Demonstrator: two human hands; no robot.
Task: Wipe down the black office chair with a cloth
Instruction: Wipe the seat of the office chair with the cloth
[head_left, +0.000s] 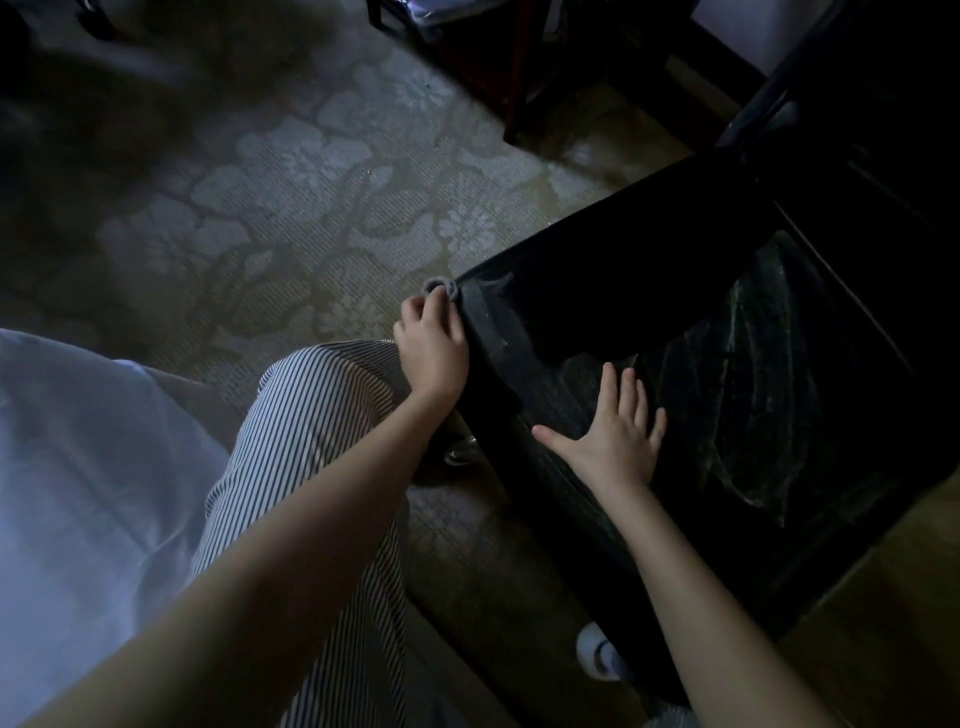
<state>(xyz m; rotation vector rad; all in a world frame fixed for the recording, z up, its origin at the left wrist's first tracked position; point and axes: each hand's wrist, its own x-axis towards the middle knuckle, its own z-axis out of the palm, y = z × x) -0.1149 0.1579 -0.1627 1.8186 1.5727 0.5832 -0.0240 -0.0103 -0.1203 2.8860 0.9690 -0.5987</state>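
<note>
Wiping in progress: a person, seen from a head-worn camera looking down in dim light, cleans the front corner of a black office chair.

Head view, chair: the black office chair (727, 332) fills the right half of the picture, its seat facing up and streaked with pale, dusty smears.

Head view, cloth: a small grey cloth (441, 289), bunched up, sits at the seat's near-left corner, touching the edge.

Head view, left hand: the left hand (432, 347) is clenched around the cloth, fingers curled over it, pressing it against the corner rim.

Head view, right hand: the right hand (618, 426) lies flat and spread on the seat, grasping nothing, apparently steadying the chair.

Head view, surroundings: a floral-patterned carpet (311, 182) lies beneath; a striped trouser leg (322, 415) and a light shoe (597, 652) show near the chair's base.

Step in hand: judging by the pose, the edge and corner of the seat are being wiped.

How far along: the smears across the seat suggest much is left.

Next move calls for: probably drawing the cloth along the front edge, then over the streaked seat, with the flat hand lifted clear of its path.
</note>
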